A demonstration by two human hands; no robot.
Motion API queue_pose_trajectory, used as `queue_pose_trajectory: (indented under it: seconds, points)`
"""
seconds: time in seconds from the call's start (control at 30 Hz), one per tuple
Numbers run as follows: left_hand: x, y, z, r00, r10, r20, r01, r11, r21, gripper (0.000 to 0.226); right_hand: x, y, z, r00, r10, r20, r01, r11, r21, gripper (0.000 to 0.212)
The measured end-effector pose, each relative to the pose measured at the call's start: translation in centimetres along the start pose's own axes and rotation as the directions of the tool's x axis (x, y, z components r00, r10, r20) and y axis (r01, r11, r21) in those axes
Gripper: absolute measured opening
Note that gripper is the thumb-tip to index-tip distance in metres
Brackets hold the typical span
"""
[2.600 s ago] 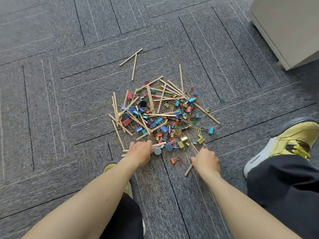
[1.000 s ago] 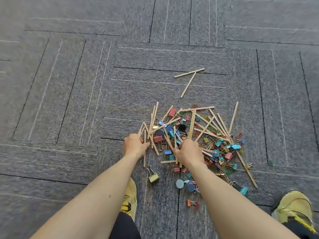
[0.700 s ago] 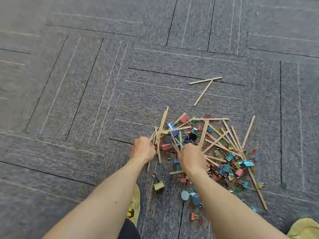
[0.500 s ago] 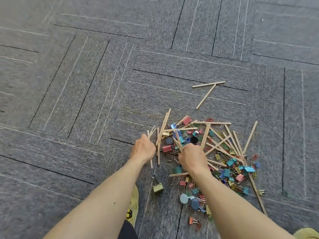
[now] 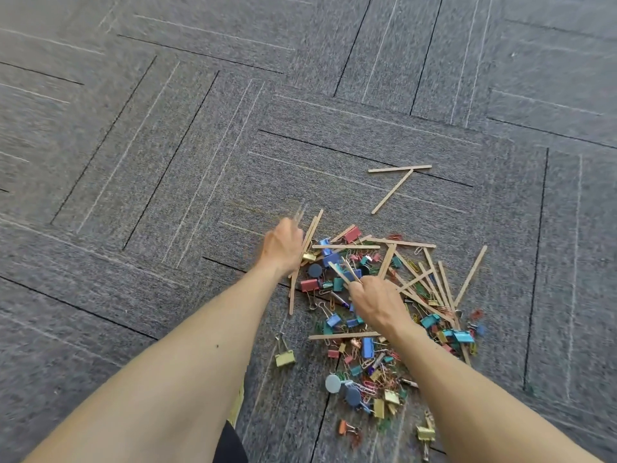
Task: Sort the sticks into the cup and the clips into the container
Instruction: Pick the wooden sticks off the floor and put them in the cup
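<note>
A heap of wooden sticks (image 5: 405,243) and coloured binder clips and paper clips (image 5: 367,349) lies on grey carpet. My left hand (image 5: 282,247) is at the heap's left edge, fingers curled round several sticks that poke out above and below the fist. My right hand (image 5: 377,304) is over the middle of the heap and grips a few sticks whose ends stick out up-left of the fist. Two loose sticks (image 5: 397,168) lie apart beyond the heap. Neither cup nor container is in view.
A yellow binder clip (image 5: 284,357) lies alone left of the heap. A yellow shoe (image 5: 237,404) shows between my forearms. Grey carpet tiles (image 5: 150,145) stretch to the left and far side.
Both hands have gathered sticks from the heap and lifted slightly; the left hand has moved up along the heap's left edge. The camera has swung left, so the heap sits further right.
</note>
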State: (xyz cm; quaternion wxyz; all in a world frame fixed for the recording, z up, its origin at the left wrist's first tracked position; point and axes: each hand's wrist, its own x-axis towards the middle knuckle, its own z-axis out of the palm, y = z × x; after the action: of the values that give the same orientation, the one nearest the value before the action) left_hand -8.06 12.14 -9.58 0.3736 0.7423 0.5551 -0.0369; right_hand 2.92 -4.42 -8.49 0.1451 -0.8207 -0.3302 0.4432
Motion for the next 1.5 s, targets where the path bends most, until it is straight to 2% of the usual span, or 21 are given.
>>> queue_pose_trajectory:
  seconds: [0.13,0.23,0.3,0.4,0.57,0.7,0.77,0.87,0.97,1.03,1.17,1.33,1.5]
  points:
    - [0.2,2.1,1.3,0.993,0.104,0.050,-0.107,0.993,0.046,0.024,0.6,1.8,-2.0,1.000,0.010,-0.002,-0.010,0.999,0.032,0.043]
    - [0.5,3.4,2.6,0.985,0.147,0.093,-0.160,0.976,0.147,0.031,1.1,2.9,-3.9,1.000,0.011,0.026,-0.013,0.996,0.093,0.050]
    - [0.4,4.2,3.3,0.983,0.143,0.115,-0.166,0.962,0.218,0.035,1.2,3.2,-5.2,1.000,0.010,0.028,-0.013,0.994,0.106,0.045]
    - [0.2,5.1,4.0,0.984,0.131,0.119,-0.162,0.936,0.313,0.027,1.3,3.7,-6.7,0.999,-0.016,-0.028,0.018,0.998,0.060,0.045]
    - [0.0,6.2,4.5,0.986,0.167,0.017,-0.161,0.913,0.375,0.028,1.6,4.4,-7.8,1.000,-0.010,-0.029,0.012,0.998,0.067,0.036]
    - [0.5,6.8,4.8,0.988,0.148,0.035,-0.148,0.887,0.437,0.020,1.8,4.9,-8.6,0.999,0.048,0.022,-0.051,0.971,0.234,0.025]
    - [0.7,6.8,5.1,0.991,0.125,0.048,-0.133,0.882,0.453,0.014,2.3,5.2,-8.9,0.998,0.066,0.014,-0.068,0.969,0.238,0.024]
    - [0.8,6.6,5.1,0.988,0.112,0.103,-0.146,0.891,0.429,0.015,3.4,5.2,-9.6,0.998,0.045,-0.033,-0.040,0.991,0.127,0.026]
    - [1.3,6.2,4.4,0.988,0.090,0.125,-0.131,0.918,0.373,0.004,4.4,4.7,-10.6,0.999,0.005,-0.047,-0.001,0.997,0.080,0.023]
    - [1.8,5.7,3.6,0.990,0.081,0.111,-0.114,0.938,0.328,0.004,5.3,4.5,-11.0,0.997,-0.024,-0.075,0.024,1.000,0.000,0.018]
    - [2.8,4.4,2.3,0.999,0.013,0.048,-0.023,0.978,0.205,0.012,7.0,4.1,-11.1,0.988,-0.006,-0.157,-0.019,0.988,-0.154,0.024]
    - [3.7,3.5,1.1,0.995,-0.096,-0.019,0.097,0.993,0.067,0.010,8.3,3.5,-10.7,0.985,0.032,-0.171,-0.071,0.971,-0.228,0.019]
    - [4.3,2.6,1.1,0.989,-0.143,0.034,0.143,0.990,0.008,0.010,8.8,3.9,-10.1,0.985,-0.011,-0.172,-0.038,0.961,-0.274,0.010]
